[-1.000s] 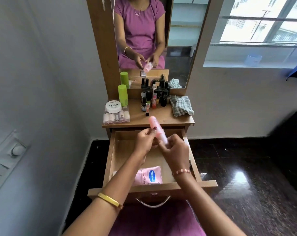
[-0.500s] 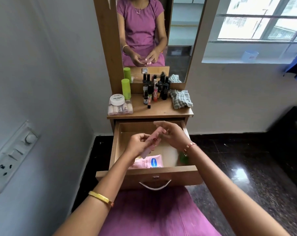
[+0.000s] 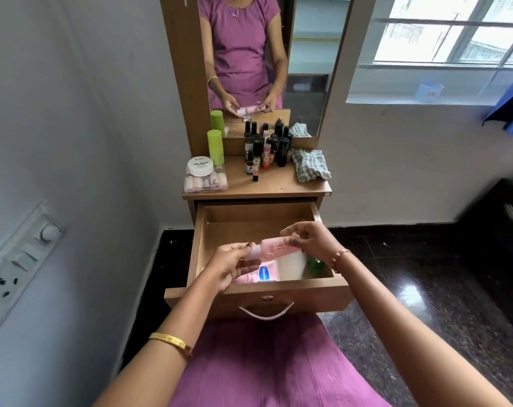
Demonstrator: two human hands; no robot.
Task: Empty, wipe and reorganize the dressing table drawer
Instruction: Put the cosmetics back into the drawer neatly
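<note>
Near the middle of the frame, both hands hold a pink bottle (image 3: 276,247) sideways over the open drawer (image 3: 258,292). The left hand (image 3: 231,267) pinches its cap end. The right hand (image 3: 309,240) grips the other end. A pink pack (image 3: 261,274) lies in the drawer below.

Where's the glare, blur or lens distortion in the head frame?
Head view: window blown out; its light glares off the dark floor. Wide-angle lens bows the switch panel and walls at the edges. Pink bottle print and the items in the drawer look soft.
</note>
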